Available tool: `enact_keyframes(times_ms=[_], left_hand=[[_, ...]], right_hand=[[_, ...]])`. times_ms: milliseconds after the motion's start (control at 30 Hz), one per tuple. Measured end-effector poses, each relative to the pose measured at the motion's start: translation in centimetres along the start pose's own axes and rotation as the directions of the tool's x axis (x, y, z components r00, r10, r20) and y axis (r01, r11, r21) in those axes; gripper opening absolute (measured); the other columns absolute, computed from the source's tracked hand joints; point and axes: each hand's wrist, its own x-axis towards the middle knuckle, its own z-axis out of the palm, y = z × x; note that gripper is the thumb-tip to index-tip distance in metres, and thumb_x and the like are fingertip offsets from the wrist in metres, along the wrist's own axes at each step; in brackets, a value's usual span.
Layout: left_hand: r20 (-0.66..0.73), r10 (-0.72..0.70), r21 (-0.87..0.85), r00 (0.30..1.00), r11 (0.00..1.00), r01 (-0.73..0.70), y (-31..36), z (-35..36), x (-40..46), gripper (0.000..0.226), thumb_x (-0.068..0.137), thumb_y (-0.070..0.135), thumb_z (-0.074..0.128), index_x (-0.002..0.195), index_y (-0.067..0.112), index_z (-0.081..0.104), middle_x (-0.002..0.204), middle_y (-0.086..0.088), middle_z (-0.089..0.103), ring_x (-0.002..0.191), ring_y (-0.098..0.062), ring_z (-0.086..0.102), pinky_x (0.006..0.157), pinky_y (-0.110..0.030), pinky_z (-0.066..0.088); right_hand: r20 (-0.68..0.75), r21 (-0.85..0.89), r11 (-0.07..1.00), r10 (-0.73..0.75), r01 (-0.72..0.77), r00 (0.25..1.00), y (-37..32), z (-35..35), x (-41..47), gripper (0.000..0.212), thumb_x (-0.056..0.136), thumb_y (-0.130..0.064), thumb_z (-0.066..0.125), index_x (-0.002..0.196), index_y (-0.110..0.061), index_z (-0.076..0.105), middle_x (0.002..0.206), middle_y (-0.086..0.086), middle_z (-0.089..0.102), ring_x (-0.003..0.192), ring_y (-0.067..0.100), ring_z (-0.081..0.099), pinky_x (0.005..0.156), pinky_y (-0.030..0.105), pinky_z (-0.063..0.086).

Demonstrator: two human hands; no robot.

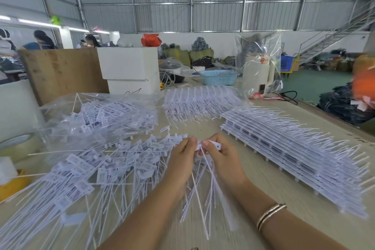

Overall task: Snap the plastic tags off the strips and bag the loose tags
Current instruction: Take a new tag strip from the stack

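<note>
left hand (183, 158) and right hand (220, 156) both pinch one strip (209, 145) | tags look light, thin, brittle at joint | hold beside the joint, tails whippy

Tag (103, 175) print blurred; no legible text.

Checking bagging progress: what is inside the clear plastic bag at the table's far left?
The clear plastic bag holds a heap of loose white plastic tags with thin tails, seen through the film. Whatever lies beneath that heap is covered.
</note>
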Motion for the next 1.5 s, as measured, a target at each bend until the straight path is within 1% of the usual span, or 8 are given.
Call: enact_keyframes(times_ms=[367, 500, 667, 867, 1033, 1200, 1367, 1500], left_hand=[[0.001, -0.156, -0.341, 0.988, 0.929, 0.147, 0.5, 1.3, -0.4, 0.034, 0.099, 0.032, 0.046, 0.073, 0.018, 0.062, 0.055, 0.007, 0.054, 0.047, -0.003, 0.051, 0.056, -0.021, 0.043], [-0.049, -0.315, -0.676, 0.948, 0.709, 0.201, 1.0, -0.7, 0.8, 0.036, 0.099, 0.029, 0.044, 0.066, 0.015, 0.046, 0.048, 0.005, 0.042, 0.037, -0.007, 0.036, 0.044, -0.021, 0.037], [-0.099, -0.036, -0.125, 0.994, 0.992, 0.024, 1.1, -3.4, 1.6, 0.041, 0.094, 0.025, 0.05, 0.054, 0.024, 0.053, 0.057, 0.003, 0.05, 0.05, -0.011, 0.044, 0.057, -0.024, 0.036], [0.13, 0.186, 0.41, 0.974, 0.884, -0.223, -0.4, -2.9, 0.9, 0.027, 0.091, 0.002, 0.041, 0.086, 0.021, 0.061, 0.064, 0.002, 0.053, 0.044, -0.002, 0.04, 0.044, -0.014, 0.03], [0.186, 0.284, 0.307, 0.941, 0.892, -0.331, -0.3, -2.1, 0.6, 0.034, 0.092, 0.003, 0.046, 0.113, 0.029, 0.046, 0.096, 0.009, 0.056, 0.074, 0.006, 0.055, 0.065, -0.007, 0.042], [0.106, 0.149, 0.232, 0.983, 0.958, -0.17, -0.3, -3.0, 0.9, 0.015, 0.098, 0.026, 0.046, 0.088, 0.023, 0.056, 0.082, 0.006, 0.059, 0.064, -0.002, 0.054, 0.058, -0.013, 0.04], [0.085, 0.082, 0.279, 0.993, 0.955, -0.103, -0.2, -2.6, 1.0, 0.034, 0.094, 0.035, 0.052, 0.066, 0.015, 0.056, 0.048, 0.009, 0.051, 0.046, -0.007, 0.048, 0.055, -0.023, 0.04], [0.11, -0.12, -0.168, 0.987, 0.976, 0.137, 0.3, -2.5, 0.9, 0.025, 0.096, 0.023, 0.051, 0.078, 0.009, 0.062, 0.056, -0.005, 0.061, 0.051, -0.015, 0.058, 0.052, -0.023, 0.048]], right_hand=[[0.045, 0.308, 0.941, 0.134, -0.142, 0.99, 0.0, 0.0, 0.0, 0.022, 0.086, -0.03, 0.06, 0.072, -0.015, 0.055, 0.076, 0.016, 0.065, 0.069, 0.026, 0.063, 0.065, 0.037, 0.051], [-0.042, 0.288, 0.941, 0.199, -0.179, 0.979, 0.0, -1.6, 0.4, 0.024, 0.094, -0.036, 0.051, 0.083, -0.015, 0.047, 0.11, -0.007, 0.071, 0.11, 0.004, 0.061, 0.088, 0.032, 0.033], [-0.01, -0.042, 0.96, 0.276, -0.276, 0.961, 0.7, -0.9, 0.7, 0.029, 0.097, -0.039, 0.046, 0.099, -0.017, 0.065, 0.104, -0.019, 0.067, 0.098, -0.001, 0.061, 0.078, 0.024, 0.049], [-0.119, -0.407, 0.899, 0.126, -0.164, 0.985, 1.1, -0.5, 0.9, 0.036, 0.101, -0.036, 0.037, 0.13, -0.022, 0.054, 0.132, -0.005, 0.049, 0.127, 0.011, 0.037, 0.112, 0.039, 0.024], [0.081, -0.267, 0.945, 0.218, -0.19, 0.973, 0.5, 0.3, 0.1, 0.028, 0.091, -0.045, 0.056, 0.083, -0.018, 0.063, 0.08, 0.0, 0.068, 0.086, 0.016, 0.062, 0.086, 0.033, 0.045], [-0.025, -0.057, 0.979, 0.196, -0.197, 0.98, 0.2, -0.4, 0.3, 0.029, 0.093, -0.023, 0.058, 0.064, -0.025, 0.059, 0.072, 0.006, 0.064, 0.071, 0.026, 0.059, 0.07, 0.044, 0.048], [0.119, 0.056, 0.982, 0.172, -0.179, 0.978, -0.1, -0.4, 0.2, 0.021, 0.082, -0.027, 0.066, 0.075, -0.007, 0.063, 0.076, 0.015, 0.059, 0.076, 0.026, 0.058, 0.079, 0.043, 0.046], [0.169, 0.113, 0.989, 0.077, -0.097, 0.983, -0.1, 0.0, 0.0, 0.013, 0.091, -0.008, 0.057, 0.084, 0.001, 0.063, 0.07, 0.011, 0.061, 0.069, 0.02, 0.06, 0.07, 0.029, 0.05]])
